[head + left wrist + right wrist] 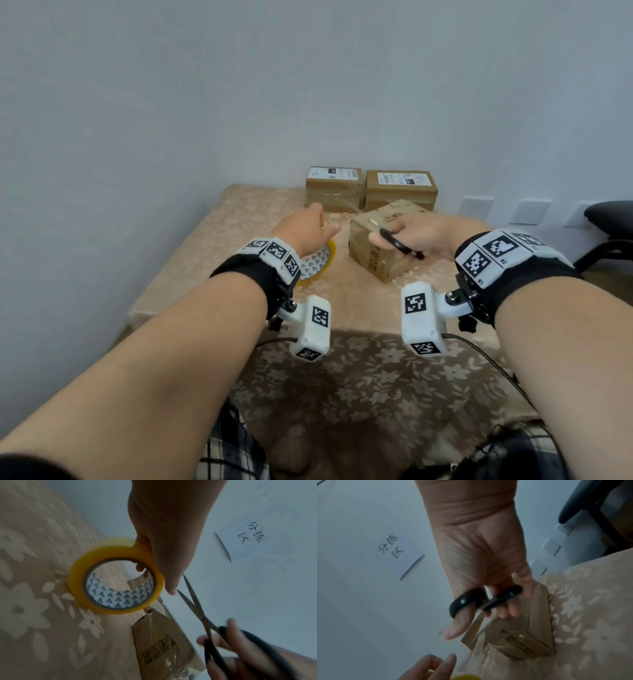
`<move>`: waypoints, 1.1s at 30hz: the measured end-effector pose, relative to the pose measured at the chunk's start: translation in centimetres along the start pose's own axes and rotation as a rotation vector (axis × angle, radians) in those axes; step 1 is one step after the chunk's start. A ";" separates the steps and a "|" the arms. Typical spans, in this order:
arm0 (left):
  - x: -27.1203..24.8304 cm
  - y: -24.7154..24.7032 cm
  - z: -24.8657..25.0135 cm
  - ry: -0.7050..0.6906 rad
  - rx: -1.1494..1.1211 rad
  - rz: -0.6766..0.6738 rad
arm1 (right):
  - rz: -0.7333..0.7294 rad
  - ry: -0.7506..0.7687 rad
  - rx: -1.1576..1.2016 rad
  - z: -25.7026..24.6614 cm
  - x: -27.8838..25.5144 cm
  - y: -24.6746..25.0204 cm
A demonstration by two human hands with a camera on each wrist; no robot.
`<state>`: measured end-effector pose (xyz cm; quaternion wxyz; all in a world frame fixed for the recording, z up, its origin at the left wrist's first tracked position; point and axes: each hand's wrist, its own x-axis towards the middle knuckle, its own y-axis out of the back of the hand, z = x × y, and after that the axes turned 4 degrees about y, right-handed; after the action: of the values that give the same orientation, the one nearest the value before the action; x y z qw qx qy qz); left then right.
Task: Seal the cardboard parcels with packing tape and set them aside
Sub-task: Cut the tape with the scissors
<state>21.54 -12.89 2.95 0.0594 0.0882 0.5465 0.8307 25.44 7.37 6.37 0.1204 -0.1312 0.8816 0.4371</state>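
Observation:
My left hand (313, 226) holds a yellow roll of packing tape (116, 585) upright above the table, thumb on its outer rim and fingers through the patterned core. My right hand (404, 233) grips black-handled scissors (197, 605) with thumb and fingers in the loops (481, 600). The blades stand open just right of my left thumb. Below both hands a cardboard parcel (380, 257) rests on the table, with clear tape running over its side (159, 639). No tape strip between roll and parcel can be made out.
Two labelled parcels (334, 188) (400, 190) stand side by side against the wall behind the near one. A floral cloth (359, 377) covers the table. A paper sign (243, 540) hangs on the wall. A black chair (609, 219) is at the right.

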 end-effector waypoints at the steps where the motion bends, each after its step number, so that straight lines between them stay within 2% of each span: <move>1: 0.2 0.0 0.3 0.012 -0.002 -0.002 | -0.095 -0.097 0.058 0.2 -0.6 -0.2; 3: 0.6 0.2 0.9 0.028 0.037 -0.017 | -0.277 -0.239 0.117 0.9 -1.4 -0.3; 5: 1.0 0.4 1.3 0.046 0.098 -0.039 | -0.353 -0.263 0.139 1.4 -1.9 -0.6; 8: 1.4 0.6 1.7 0.072 0.127 -0.065 | -0.280 -0.263 0.167 2.0 -1.9 -0.6; 14: 2.8 0.3 1.5 0.080 0.092 -0.138 | -0.340 -0.182 0.281 2.9 -1.6 -0.3; 18: 3.0 -0.3 1.4 0.068 0.096 -0.150 | -0.339 -0.216 0.271 3.3 -1.8 -0.8; 25: 3.2 -0.4 1.2 0.063 0.121 -0.208 | -0.186 -0.209 0.223 1.7 -0.9 -1.9; 33: 4.0 -0.5 0.5 0.164 -0.005 -0.212 | -0.136 -0.195 0.258 -0.1 0.3 -3.1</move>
<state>17.74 -11.53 3.03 0.1024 -0.0384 0.5537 0.8255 26.14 5.49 4.03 0.2506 -0.1309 0.9036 0.3219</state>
